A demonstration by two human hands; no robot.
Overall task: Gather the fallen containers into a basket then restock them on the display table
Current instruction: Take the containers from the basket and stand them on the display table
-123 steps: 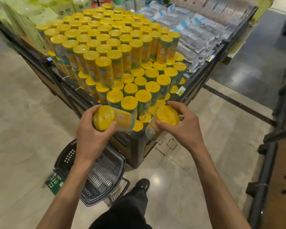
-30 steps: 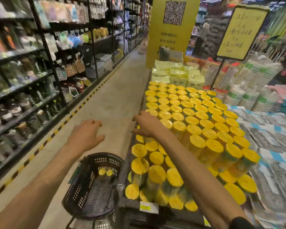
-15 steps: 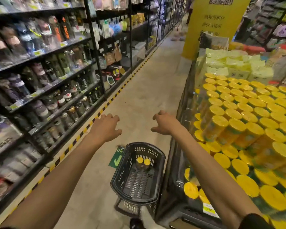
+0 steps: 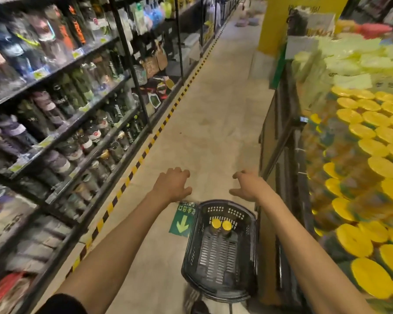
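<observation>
Now left hand and right hand are held empty, loosely spread; cans in basket are best gripped upright.

A supermarket aisle. To the left, tall black shelving crowded with bottles, price tags clipped along the shelf edges. Yellow-and-black striped tape down the floor beside it, and a green arrow sticker stuck flat nearby. A plastic shopping basket just beside a display counter stacked with identical yellow-lidded containers. Farther off, a yellow sign pillar.
</observation>
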